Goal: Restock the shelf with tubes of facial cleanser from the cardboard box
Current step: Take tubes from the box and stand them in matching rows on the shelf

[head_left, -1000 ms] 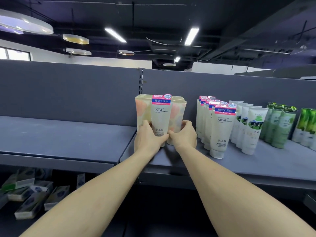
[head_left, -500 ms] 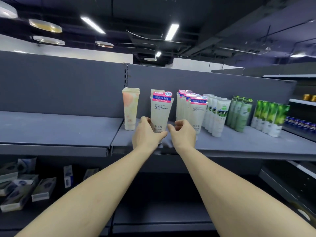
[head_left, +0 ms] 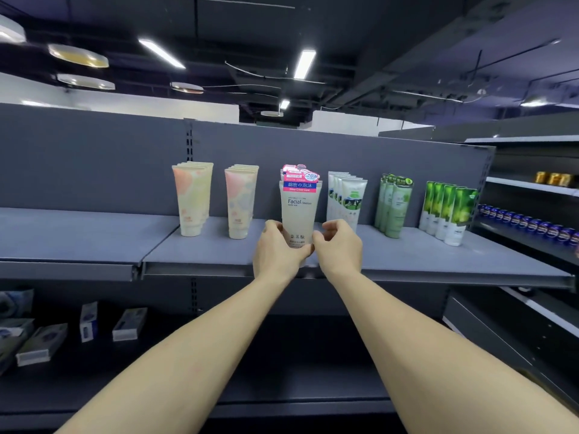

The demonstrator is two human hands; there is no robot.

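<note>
A white facial cleanser tube [head_left: 299,211] with a pink and blue label stands cap-down at the front of its row on the grey shelf [head_left: 407,261]. My left hand [head_left: 277,253] grips the tube's lower part from the left. My right hand [head_left: 338,245] is just right of the tube with its fingers curled; its fingertips lie at the tube's lower right edge, and I cannot tell whether they hold it. Two rows of peach-patterned tubes [head_left: 191,200] [head_left: 240,203] stand to the left. The cardboard box is out of view.
Right of the held tube stand rows of white-and-green tubes [head_left: 346,198], pale green tubes [head_left: 394,205] and bright green tubes [head_left: 448,211]. Small boxed products [head_left: 40,343] lie on the lower shelf at left. A side shelf [head_left: 532,186] at right carries small blue jars [head_left: 529,222].
The view has pulled back and shifted. The white tube has moved right, away from the peach tubes, to the front of its matching row. My right hand has loosened beside it.
</note>
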